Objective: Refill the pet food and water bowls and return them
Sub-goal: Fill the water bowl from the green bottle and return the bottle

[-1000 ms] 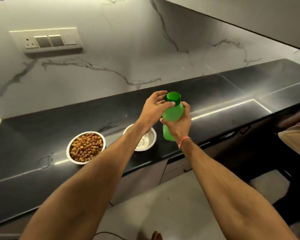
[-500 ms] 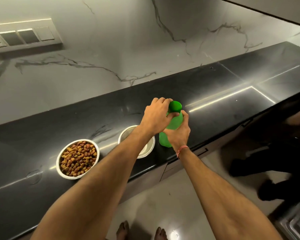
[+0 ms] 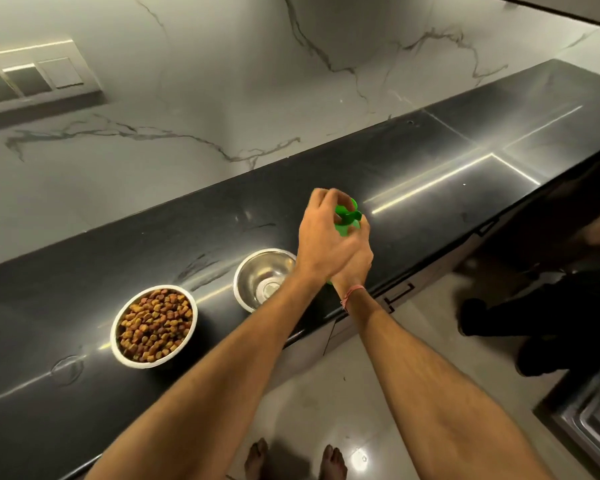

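A green plastic bottle (image 3: 343, 228) stands at the counter's front edge, mostly hidden by my hands. My right hand (image 3: 355, 261) wraps its body from behind. My left hand (image 3: 321, 240) covers the top, fingers pinched on the green cap (image 3: 349, 213), which looks tilted off the neck. Just left of the bottle sits an empty steel bowl (image 3: 257, 271), partly under my left wrist. Further left stands a white-rimmed bowl (image 3: 125, 355) heaped with brown kibble (image 3: 155, 325).
Both bowls rest on a long black stone counter (image 3: 430, 161) against a marble wall with a switch panel (image 3: 32, 79) at upper left. Another person's dark-clad legs (image 3: 534, 317) stand at the right. A steel rack (image 3: 596, 420) shows at the lower right corner.
My left hand has closed further over the bottle top and twisted the cap, which now sits askew. My head has tipped down, so the counter and bowls appear higher and closer.
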